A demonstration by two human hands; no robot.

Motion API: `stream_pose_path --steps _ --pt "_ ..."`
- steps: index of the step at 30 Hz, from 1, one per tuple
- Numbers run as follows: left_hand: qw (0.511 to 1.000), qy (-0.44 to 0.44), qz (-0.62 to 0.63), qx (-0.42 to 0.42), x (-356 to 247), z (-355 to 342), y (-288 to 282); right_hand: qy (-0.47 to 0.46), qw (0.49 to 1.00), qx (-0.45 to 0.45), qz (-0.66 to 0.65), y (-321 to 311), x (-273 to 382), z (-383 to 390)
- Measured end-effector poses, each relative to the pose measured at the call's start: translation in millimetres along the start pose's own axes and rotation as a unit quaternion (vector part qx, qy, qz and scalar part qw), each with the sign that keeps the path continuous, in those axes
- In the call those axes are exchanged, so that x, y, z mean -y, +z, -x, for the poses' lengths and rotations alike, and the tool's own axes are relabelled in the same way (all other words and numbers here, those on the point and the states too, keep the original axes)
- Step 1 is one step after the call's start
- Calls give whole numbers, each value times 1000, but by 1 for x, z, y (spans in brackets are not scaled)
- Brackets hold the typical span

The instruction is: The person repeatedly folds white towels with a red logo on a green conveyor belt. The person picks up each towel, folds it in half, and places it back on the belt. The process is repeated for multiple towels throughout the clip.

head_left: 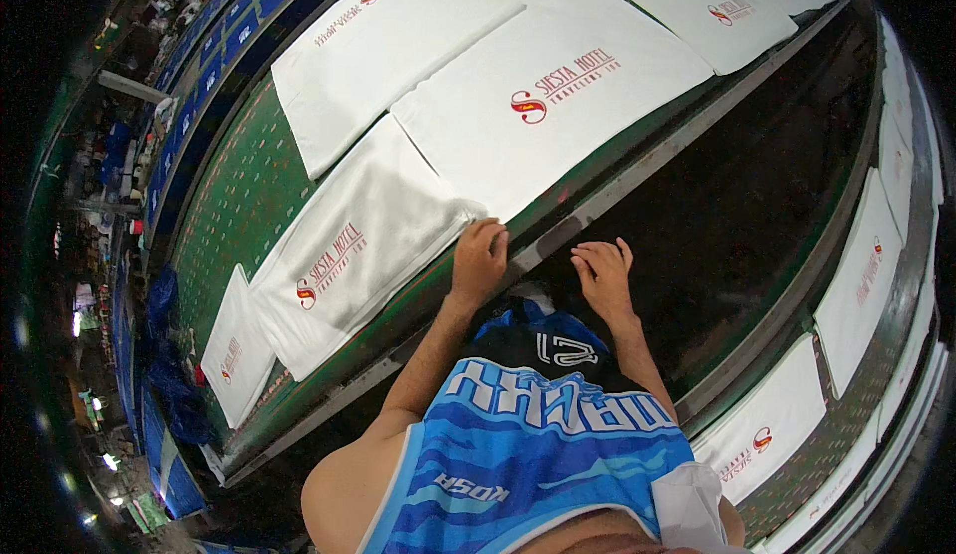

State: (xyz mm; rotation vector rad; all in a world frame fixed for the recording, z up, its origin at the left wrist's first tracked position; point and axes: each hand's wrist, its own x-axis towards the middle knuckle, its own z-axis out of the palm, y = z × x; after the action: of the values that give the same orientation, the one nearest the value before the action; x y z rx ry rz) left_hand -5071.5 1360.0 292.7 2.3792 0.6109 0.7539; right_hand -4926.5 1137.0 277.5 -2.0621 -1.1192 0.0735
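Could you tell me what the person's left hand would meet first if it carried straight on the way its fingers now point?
Most likely the white rectangular cloth with a red printed emblem: the left hand rests at the green table edge, fingertips already at that cloth's near border.

White towels, red print; green dotted belt; blue wave-patterned jersey.
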Motion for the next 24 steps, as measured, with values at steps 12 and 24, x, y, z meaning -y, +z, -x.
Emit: stream_pose_path --steps 12,24 --pt "974 -174 -144 -24 132 -132 26 -5 1000 1 -1 -68 -97 -117" --pt "883 -344 -254 -195 169 -222 35 42 998 45 14 -110 -258 -475"
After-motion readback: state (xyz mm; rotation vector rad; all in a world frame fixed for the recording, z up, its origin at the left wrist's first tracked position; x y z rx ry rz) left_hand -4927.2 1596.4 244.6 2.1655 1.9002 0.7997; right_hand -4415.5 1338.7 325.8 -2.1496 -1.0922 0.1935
